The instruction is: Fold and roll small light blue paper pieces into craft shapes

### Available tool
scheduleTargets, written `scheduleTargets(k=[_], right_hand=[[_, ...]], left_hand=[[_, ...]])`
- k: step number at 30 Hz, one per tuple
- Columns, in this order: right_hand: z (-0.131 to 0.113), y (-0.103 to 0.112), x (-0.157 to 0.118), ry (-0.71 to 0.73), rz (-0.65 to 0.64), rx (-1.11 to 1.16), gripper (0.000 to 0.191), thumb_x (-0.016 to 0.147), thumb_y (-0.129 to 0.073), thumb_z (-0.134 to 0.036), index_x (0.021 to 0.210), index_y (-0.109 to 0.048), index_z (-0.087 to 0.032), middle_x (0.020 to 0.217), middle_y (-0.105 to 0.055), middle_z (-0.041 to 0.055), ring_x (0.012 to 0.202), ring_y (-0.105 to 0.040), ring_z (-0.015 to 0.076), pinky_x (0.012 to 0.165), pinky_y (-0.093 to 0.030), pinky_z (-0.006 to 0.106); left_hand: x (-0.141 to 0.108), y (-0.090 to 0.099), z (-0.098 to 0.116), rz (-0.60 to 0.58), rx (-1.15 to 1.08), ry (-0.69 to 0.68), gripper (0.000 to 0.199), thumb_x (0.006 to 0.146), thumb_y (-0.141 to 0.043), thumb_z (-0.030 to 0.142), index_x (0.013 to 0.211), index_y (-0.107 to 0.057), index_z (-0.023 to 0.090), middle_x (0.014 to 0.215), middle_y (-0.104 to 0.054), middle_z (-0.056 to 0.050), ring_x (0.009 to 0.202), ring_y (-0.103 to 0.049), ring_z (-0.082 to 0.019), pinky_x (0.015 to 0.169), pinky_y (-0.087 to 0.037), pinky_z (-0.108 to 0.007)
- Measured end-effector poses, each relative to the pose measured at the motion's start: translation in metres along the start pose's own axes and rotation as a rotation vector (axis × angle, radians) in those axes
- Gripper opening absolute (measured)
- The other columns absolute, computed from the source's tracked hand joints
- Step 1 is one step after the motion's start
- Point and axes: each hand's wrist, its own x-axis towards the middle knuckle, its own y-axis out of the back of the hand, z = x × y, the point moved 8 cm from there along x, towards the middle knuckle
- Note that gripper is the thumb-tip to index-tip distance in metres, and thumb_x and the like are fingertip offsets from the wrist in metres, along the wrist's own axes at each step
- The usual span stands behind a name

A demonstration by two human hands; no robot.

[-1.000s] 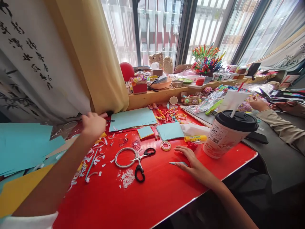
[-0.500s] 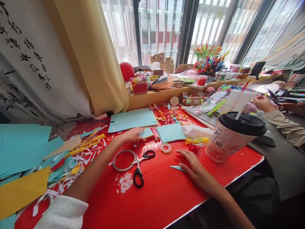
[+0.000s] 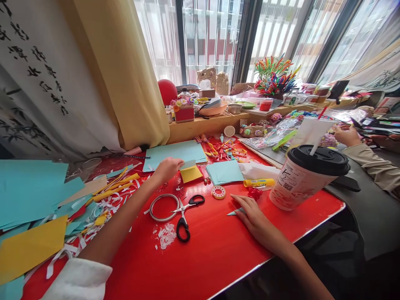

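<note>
My left hand (image 3: 168, 170) is closed in a pinch on a small light blue sheet of paper (image 3: 188, 164), raised at the back edge of a yellow paper square (image 3: 191, 174). My right hand (image 3: 250, 212) lies on the red table with its fingers stretched out. Beneath its thumb pokes the tip of a folded light blue paper piece (image 3: 233, 213); the rest of that piece is hidden. Between my arms lie black-handled scissors (image 3: 184, 214), spread apart, with one blade over a roll of tape (image 3: 152, 208). A small ring-shaped tape roll (image 3: 218, 192) lies left of my right hand.
A lidded drink cup (image 3: 296, 183) stands right of my right hand, near a yellow glue stick (image 3: 258, 183). Blue sheets (image 3: 225, 171) lie behind the small roll. Paper scraps (image 3: 117, 200) cover the left side. Another person's hand (image 3: 348, 135) is at far right.
My left hand has moved left and up with the small blue sheet, uncovering the yellow square. The folded piece's tip has slid slightly right under my right hand, which stays nearly still.
</note>
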Motion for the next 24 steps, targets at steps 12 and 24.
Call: scheduleTargets(k=[12,24], right_hand=[[-0.080,-0.026,0.007,-0.213,-0.249,1.000,0.060,0.084,-0.026,-0.061,0.111,-0.056,-0.016,0.097,-0.065,0.0118,0.086,-0.064,0.0223,0.085,-0.046,0.044],[-0.176,-0.105,0.108,-0.162,-0.343,1.136,0.023,0.073,-0.059,-0.027,0.089,-0.063,-0.011,0.085,-0.066,0.0070,0.072,-0.066,0.0154,0.070,-0.052,0.027]], left_hand=[[-0.133,0.064,0.112,0.286,0.383,-0.741,0.036,0.088,-0.040,0.019,0.123,-0.048,0.025,0.119,-0.059,-0.003,0.110,-0.054,-0.018,0.097,-0.040,-0.036],[-0.179,0.048,-0.055,0.234,-0.923,0.527,0.052,0.078,-0.050,0.052,0.115,-0.051,0.016,0.104,-0.064,-0.009,0.093,-0.061,-0.022,0.078,-0.051,-0.033]])
